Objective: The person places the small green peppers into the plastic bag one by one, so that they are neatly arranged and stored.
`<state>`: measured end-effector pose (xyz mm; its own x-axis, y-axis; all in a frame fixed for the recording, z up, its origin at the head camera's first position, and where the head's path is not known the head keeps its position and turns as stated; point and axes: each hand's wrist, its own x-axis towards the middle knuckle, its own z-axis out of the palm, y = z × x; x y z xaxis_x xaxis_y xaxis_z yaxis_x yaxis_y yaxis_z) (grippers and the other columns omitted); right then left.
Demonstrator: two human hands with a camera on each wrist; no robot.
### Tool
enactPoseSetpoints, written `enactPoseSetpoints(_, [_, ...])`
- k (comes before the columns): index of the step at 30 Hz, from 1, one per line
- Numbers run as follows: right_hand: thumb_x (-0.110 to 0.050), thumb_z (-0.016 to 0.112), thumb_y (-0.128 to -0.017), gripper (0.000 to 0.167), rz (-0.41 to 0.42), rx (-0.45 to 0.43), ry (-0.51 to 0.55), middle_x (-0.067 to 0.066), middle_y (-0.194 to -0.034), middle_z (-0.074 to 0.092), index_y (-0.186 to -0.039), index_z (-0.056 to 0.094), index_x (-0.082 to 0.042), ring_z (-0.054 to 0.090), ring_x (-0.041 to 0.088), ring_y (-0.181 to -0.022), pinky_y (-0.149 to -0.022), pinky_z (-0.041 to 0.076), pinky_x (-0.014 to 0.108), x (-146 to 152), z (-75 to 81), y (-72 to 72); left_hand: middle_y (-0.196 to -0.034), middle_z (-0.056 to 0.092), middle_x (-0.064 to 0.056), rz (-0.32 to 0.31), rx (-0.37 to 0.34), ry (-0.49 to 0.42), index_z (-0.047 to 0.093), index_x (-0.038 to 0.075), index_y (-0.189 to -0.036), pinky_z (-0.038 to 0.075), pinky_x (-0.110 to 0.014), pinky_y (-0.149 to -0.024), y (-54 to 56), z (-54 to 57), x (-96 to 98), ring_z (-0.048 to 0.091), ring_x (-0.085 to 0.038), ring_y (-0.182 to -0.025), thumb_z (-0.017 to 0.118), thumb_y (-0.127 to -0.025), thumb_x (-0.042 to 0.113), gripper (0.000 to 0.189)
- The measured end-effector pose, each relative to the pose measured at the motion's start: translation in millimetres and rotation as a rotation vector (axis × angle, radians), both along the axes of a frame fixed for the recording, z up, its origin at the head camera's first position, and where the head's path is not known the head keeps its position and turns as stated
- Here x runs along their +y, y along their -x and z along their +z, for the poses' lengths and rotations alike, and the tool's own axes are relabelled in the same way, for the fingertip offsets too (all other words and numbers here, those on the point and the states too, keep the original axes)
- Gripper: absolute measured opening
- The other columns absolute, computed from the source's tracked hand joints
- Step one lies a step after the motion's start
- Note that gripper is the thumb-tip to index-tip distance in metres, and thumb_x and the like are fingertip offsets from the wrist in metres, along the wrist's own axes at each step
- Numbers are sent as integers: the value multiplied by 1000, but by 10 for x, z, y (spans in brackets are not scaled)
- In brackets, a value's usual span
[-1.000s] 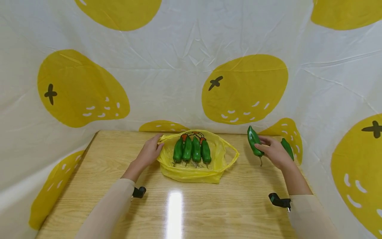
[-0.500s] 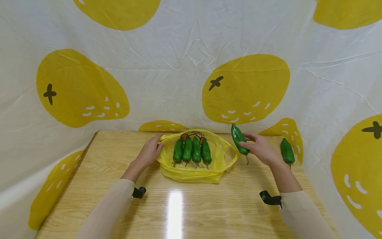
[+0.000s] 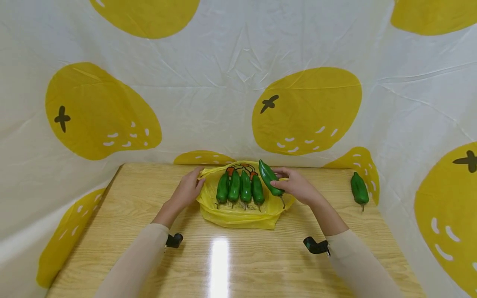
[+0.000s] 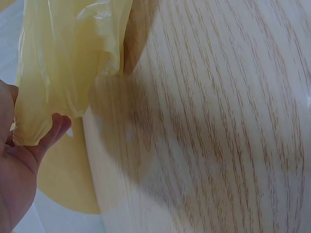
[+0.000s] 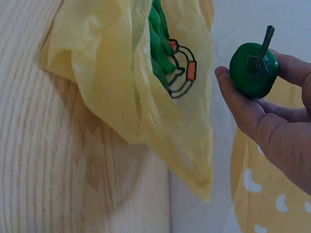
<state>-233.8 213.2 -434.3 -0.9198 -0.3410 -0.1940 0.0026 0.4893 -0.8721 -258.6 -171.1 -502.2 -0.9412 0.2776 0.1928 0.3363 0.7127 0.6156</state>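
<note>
A yellow plastic bag [image 3: 238, 219] lies spread on the table with its mouth open. Several green peppers [image 3: 234, 188] rest side by side inside it, stems toward the person. My left hand [image 3: 186, 188] pinches the bag's left edge between thumb and fingers; the left wrist view shows the yellow film [image 4: 63, 63] in that grip. In my right hand [image 3: 294, 186] is another green pepper [image 3: 269, 177], held by thumb and fingers over the bag's right side. Seen in the right wrist view, this held pepper [image 5: 252, 70] points its stem at the camera, beside the bag's edge.
One more green pepper [image 3: 359, 188] lies at the table's right end. The wooden table [image 3: 268, 260] ends at the back and sides against a white cloth [image 3: 208, 111] printed with yellow fruit.
My right hand has carried its pepper leftward from the table's right part to over the bag. The pepper at the right end has come fully into view. My left hand stays put.
</note>
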Motion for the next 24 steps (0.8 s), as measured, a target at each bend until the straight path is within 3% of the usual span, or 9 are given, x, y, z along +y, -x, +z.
enactPoseSetpoints(3, [-28,65,-104,62,6,1,-41,25,-152,46,-156,42,-2,47,42,-139,-101,56,47,-111,-46,16,-146,56,-24,3,3,2,44,-2,-152,59,-50,-94,-3,-11,-13,67,-37,-119,56,-108,13,48])
enactPoseSetpoints(11, [-28,68,-102,60,33,8,-128,23,-144,55,-151,48,-2,55,38,-132,-100,56,46,-393,-137,91,-147,56,-24,-5,1,-5,43,-1,-152,59,-50,-95,-6,-4,-22,67,-37,-119,55,-108,13,48])
enactPoseSetpoints(15, [-26,69,-101,58,18,-1,-119,24,-141,57,-149,51,0,54,38,-132,-100,54,46,-524,-190,150,-147,56,-23,-2,-3,0,44,-1,-152,59,-50,-95,-4,0,-21,67,-37,-119,56,-107,13,48])
enactPoseSetpoints(24, [-27,73,-98,56,-72,-124,-54,21,-143,56,-147,55,-7,58,36,-130,-101,55,46,-776,-302,280,-145,57,-24,-9,15,14,45,-2,-151,59,-50,-96,-3,-2,-5,67,-37,-120,55,-108,13,47])
